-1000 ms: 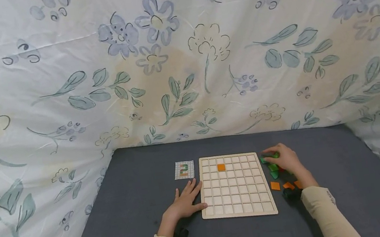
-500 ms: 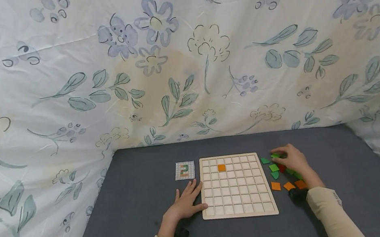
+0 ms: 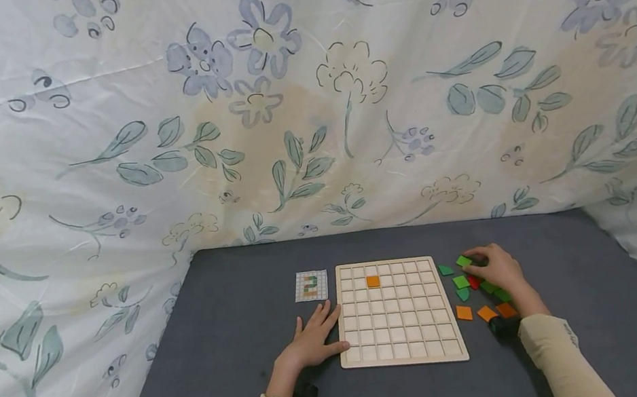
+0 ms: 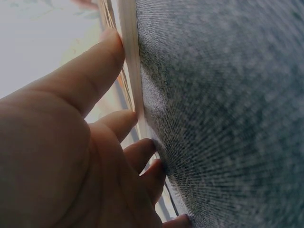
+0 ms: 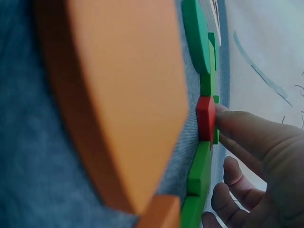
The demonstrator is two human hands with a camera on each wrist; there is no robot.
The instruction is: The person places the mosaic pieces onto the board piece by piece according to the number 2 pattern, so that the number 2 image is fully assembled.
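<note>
My left hand, fingers spread, rests at the left edge of a pale wooden grid board. In the left wrist view its thumb and fingertips touch the board's side. One orange square tile lies in an upper cell. My right hand is at the loose tiles right of the board, thumb and forefinger beside a light green tile. In the right wrist view the thumb reaches behind a red tile, close to a green one. Whether anything is between the fingertips is hidden.
A small pattern card with a coloured figure lies left of the board. Several green tiles and orange tiles lie to the board's right. A floral cloth hangs behind the dark table.
My right hand has moved right, off the dark green tile near the board and past the light green one, uncovering more tiles. My left hand stays at the board's edge.
</note>
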